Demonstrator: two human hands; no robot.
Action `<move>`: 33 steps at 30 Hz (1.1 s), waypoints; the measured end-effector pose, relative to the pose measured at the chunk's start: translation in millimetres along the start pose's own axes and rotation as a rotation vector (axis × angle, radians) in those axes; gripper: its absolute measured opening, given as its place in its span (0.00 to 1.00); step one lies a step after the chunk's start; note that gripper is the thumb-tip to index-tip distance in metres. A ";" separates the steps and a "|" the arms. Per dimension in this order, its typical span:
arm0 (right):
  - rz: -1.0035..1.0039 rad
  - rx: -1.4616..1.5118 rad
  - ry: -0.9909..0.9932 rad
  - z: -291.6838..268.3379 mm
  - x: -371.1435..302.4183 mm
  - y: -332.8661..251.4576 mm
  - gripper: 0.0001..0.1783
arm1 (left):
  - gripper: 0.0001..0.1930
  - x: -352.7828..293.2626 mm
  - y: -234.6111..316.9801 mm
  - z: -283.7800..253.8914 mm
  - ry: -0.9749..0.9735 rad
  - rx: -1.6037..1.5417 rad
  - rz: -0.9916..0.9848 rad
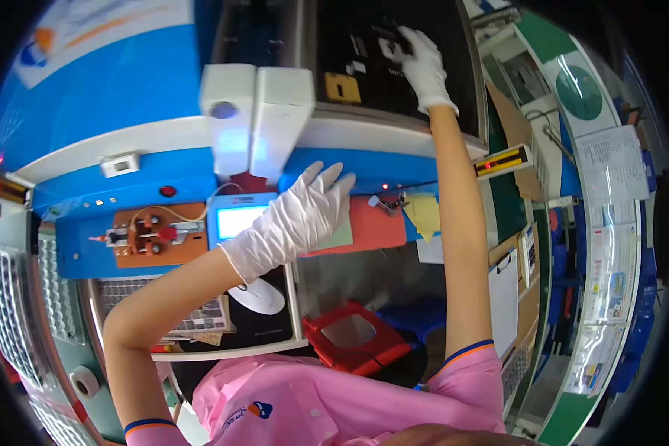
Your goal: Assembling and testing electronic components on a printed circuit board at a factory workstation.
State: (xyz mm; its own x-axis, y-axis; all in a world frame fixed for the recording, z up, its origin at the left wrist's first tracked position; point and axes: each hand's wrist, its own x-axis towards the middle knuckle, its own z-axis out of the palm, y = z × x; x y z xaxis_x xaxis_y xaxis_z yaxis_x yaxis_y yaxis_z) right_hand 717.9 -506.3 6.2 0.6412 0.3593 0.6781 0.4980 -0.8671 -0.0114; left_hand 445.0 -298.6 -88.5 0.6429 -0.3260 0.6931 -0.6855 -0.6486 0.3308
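Note:
My left hand (297,215), in a white glove, hangs over the front of the blue machine with its fingers stretched out and nothing visible in them. Below it are a small device with a lit screen (239,221) and a salmon-red cloth or sheet (379,225). My right hand (426,70), also gloved in white, reaches far forward over a dark work surface (453,97). Its fingers are apart, close to small pale pieces (357,67) lying there. A yellow block with a hole (343,88) sits near that surface's front edge.
White machine housings (256,111) rise between my hands. An orange-brown fixture (160,234) stands at left, above a keyboard drawer with a white mouse (258,296). A yellow cloth (422,215) lies by my right forearm. Below are a red stool (357,338) and, at right, a clipboard (503,301).

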 end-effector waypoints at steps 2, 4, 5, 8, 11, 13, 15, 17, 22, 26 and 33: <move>0.229 0.516 0.259 -26.4 -20.0 -24.5 0.27 | 0.26 -8.8 -0.3 -34.6 -0.381 0.380 0.260; 0.224 0.525 0.525 -53.3 -57.0 -42.9 0.28 | 0.28 -16.6 5.3 -54.2 -0.515 0.593 0.354; 0.253 0.512 0.575 -60.5 -75.4 -52.9 0.29 | 0.26 -23.3 4.8 -51.6 -0.548 0.628 0.294; 0.321 0.157 0.609 -82.7 -175.1 -53.3 0.31 | 0.23 -21.8 10.3 -20.2 -0.582 0.674 0.206; 0.612 0.331 0.481 -65.6 -240.3 -37.3 0.34 | 0.27 -16.0 18.6 -8.2 -0.649 0.752 0.221; 0.667 0.447 0.444 -63.4 -239.3 -54.7 0.35 | 0.28 -17.4 16.0 -13.7 -0.709 0.776 0.225; 0.770 0.632 0.357 -69.2 -235.4 -66.4 0.35 | 0.28 -15.1 15.9 -10.4 -0.729 0.791 0.242; 0.856 0.728 0.430 -71.2 -232.1 -67.2 0.36 | 0.29 -13.4 15.4 -2.3 -0.768 0.759 0.170; 1.087 0.669 0.472 -69.6 -216.0 -47.8 0.35 | 0.32 7.1 20.8 13.9 -0.864 0.702 0.059; 1.116 0.527 0.486 -70.0 -232.6 -33.2 0.35 | 0.28 1.2 21.9 -24.6 -0.723 0.671 0.237; 0.700 1.243 0.096 -126.9 -216.5 -225.1 0.48 | 0.10 -88.2 32.7 -131.2 -0.287 -0.284 -0.004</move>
State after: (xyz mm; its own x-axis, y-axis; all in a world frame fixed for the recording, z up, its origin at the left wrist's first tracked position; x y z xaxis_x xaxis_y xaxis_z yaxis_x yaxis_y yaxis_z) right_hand 392.9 -432.6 -44.8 0.9477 -0.0769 0.3097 0.3124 0.0250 -0.9496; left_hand 321.0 -200.7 -54.7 0.6874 -0.5287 0.4980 -0.7243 -0.4473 0.5247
